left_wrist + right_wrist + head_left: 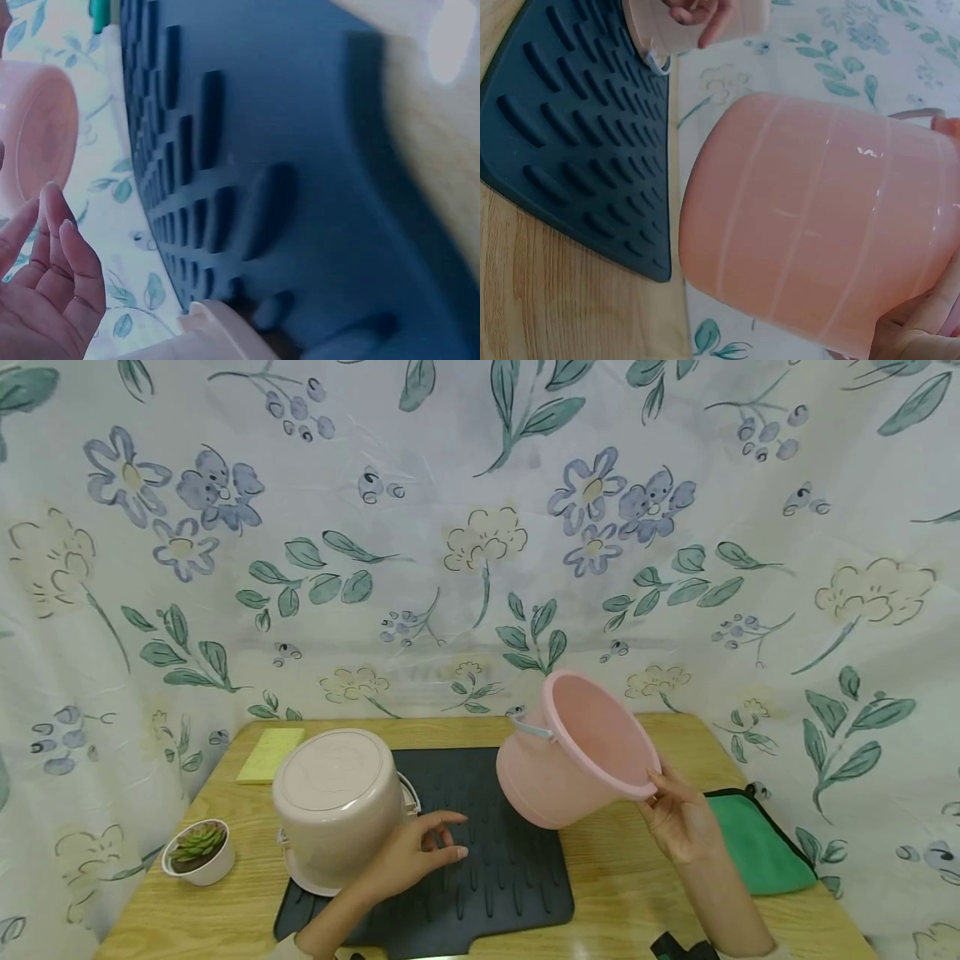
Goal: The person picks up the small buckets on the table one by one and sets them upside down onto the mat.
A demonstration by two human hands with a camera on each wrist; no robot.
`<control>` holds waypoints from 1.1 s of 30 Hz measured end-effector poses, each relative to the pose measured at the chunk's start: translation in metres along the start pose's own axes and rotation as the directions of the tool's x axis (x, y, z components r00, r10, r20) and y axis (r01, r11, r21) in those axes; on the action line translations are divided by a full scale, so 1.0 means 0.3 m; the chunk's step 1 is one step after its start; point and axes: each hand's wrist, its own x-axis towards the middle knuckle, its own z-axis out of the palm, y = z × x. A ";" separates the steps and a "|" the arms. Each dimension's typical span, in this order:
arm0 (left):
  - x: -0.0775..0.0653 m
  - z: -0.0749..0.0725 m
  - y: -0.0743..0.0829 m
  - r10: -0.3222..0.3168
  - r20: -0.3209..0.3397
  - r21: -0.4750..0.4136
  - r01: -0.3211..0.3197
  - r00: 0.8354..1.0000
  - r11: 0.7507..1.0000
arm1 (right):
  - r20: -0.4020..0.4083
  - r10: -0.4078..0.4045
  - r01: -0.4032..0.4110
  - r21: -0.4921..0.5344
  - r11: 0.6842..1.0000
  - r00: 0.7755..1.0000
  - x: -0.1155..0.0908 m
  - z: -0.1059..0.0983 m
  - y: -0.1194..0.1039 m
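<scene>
By its rim, my right hand (686, 818) holds a pink bucket (534, 777) above the right side of a dark ridged drying mat (491, 881). The bucket is tilted, its mouth facing up and right, and its pale handle (531, 727) hangs at the left side. Upside down on the left of the mat stands a cream bucket (333, 827). My left hand (408, 857) is in front of that bucket's right side, fingers loosely bent with nothing between them. The left wrist view shows the pink bucket's base (49, 142) beyond the left fingertips.
A potted succulent (198, 850) stands at the table's left edge. Behind the cream bucket lies a yellow cloth (270, 756). On the right is a green pouch (757, 847) with black trim, and a small black object (682, 947) sits at the front edge. A floral curtain (420, 585) hangs behind the table.
</scene>
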 end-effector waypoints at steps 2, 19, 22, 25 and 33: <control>0.009 -0.005 0.007 0.001 -0.016 0.001 -0.001 1.000 1.000 | 0.000 0.001 -0.001 0.015 1.000 1.000 -0.002 0.002 0.005; 0.083 -0.023 0.069 -0.045 -0.113 -0.166 0.026 0.993 0.986 | 0.034 0.012 -0.015 0.076 0.997 0.999 -0.022 0.029 0.031; 0.091 -0.020 0.078 -0.057 -0.103 -0.204 0.035 0.993 0.978 | 0.034 0.012 -0.014 0.075 0.997 0.999 -0.028 0.038 0.038; 0.098 -0.013 0.080 -0.060 -0.100 -0.243 0.034 0.993 0.969 | 0.048 0.013 -0.016 0.081 0.997 0.999 -0.033 0.044 0.046; 0.119 0.002 0.090 -0.107 -0.183 -0.390 0.027 0.977 0.920 | 0.107 0.049 -0.061 0.114 0.992 0.993 -0.048 0.052 0.069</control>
